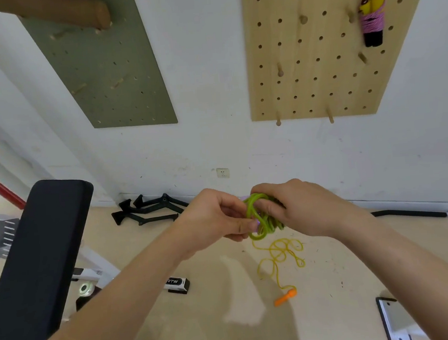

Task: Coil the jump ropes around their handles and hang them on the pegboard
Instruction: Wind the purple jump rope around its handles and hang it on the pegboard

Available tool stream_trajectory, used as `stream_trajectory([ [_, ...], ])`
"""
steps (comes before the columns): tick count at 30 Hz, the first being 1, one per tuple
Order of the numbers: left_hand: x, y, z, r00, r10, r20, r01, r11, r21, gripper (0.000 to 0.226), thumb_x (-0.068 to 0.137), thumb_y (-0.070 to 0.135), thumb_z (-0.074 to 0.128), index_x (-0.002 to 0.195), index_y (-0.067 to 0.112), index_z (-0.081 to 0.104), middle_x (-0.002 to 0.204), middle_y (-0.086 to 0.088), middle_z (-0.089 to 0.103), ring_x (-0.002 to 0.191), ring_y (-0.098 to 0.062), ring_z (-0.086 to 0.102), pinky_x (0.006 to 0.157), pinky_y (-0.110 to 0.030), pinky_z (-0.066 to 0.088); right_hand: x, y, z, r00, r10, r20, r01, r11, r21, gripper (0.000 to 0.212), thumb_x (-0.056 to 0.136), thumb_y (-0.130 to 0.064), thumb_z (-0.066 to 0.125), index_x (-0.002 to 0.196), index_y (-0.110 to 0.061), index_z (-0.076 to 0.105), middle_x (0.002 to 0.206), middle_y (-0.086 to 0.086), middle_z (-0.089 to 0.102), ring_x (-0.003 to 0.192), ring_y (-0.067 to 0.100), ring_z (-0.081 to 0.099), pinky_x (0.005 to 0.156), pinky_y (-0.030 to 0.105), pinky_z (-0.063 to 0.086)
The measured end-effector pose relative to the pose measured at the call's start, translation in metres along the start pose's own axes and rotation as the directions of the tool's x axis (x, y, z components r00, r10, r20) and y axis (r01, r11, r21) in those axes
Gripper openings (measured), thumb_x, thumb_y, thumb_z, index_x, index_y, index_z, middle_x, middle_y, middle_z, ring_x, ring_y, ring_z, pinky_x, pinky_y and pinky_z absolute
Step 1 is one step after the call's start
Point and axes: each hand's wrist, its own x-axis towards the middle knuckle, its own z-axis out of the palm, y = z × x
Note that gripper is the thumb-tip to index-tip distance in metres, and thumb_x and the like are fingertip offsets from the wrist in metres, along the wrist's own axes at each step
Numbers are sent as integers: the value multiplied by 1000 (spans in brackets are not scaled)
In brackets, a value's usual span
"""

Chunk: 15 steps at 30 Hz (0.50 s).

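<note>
While both forearms stretch forward and converge above the floor, the left hand [216,218] pinches a loop of the green jump rope [258,216] between thumb and curled fingers, and the right hand [297,209], knuckles up, curls over the coiled bundle from the other side. Below them a yellow jump rope [280,256] lies loose on the floor, orange handle [285,297] nearest. A pink-wrapped rope [372,21] hangs on the wooden pegboard [318,87].

Both forearms extended forward, hands meeting at centre; left hand [215,216] pinching, right hand [298,209] curled round green rope [254,210].
</note>
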Motion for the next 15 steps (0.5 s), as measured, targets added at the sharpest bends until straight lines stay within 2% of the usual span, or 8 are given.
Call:
stream_trajectory([
  [2, -1, 1, -1, 1000, -4, 28, 6, 998, -67, 22, 71, 11, 77, 93, 12, 76, 78, -10, 70, 60, -12, 60, 62, -21, 53, -1, 2, -1, 1000, 8, -7, -8, 1000, 7, 26, 96, -50, 33, 102, -35, 53, 75, -9, 63, 75, 17, 59, 70, 37, 50],
  [4, -2, -1, 0, 994, -12, 108, 34, 979, -202, 25, 70, 14, 74, 95, 12, 75, 78, -10, 65, 57, -10, 55, 56, -18, 50, -1, 1, -2, 1000, 5, -14, -5, 1000, 8, 25, 96, -48, 35, 105, -35, 54, 77, -10, 64, 78, 17, 60, 71, 38, 51],
  [6, -2, -4, 4, 986, -10, 167, 64, 946, -318, 18, 75, 10, 73, 93, 11, 75, 72, -5, 64, 53, -7, 53, 51, -15, 47, -1, -1, -2, 1000, -6, -11, 7, 1000, 15, 23, 96, -46, 36, 107, -35, 54, 77, -10, 65, 77, 16, 61, 72, 38, 51],
  [8, -1, -6, 9, 987, 8, 158, 50, 934, -355, 10, 77, 11, 71, 85, 14, 76, 67, -3, 64, 51, -5, 51, 50, -14, 44, -1, -3, -3, 1000, -13, 8, 13, 999, 40, 21, 96, -43, 37, 102, -34, 55, 72, -10, 64, 69, 10, 59, 69, 37, 51],
  [10, -1, -4, 11, 994, 19, 107, 17, 945, -326, 6, 78, 8, 71, 79, 13, 75, 64, -4, 64, 50, -6, 50, 49, -14, 42, -1, -3, -4, 999, -4, 37, 2, 998, 56, 20, 96, -42, 38, 97, -34, 55, 70, -10, 63, 61, 3, 55, 66, 35, 51],
  [15, 3, -1, 10, 991, 108, -84, -113, 992, -54, 9, 78, -3, 71, 82, 5, 73, 71, -16, 71, 60, -22, 65, 56, -22, 50, 0, -4, -9, 994, 30, 108, -35, 998, 44, 22, 98, -45, 36, 98, -32, 55, 72, -8, 59, 56, 1, 49, 64, 32, 46],
])
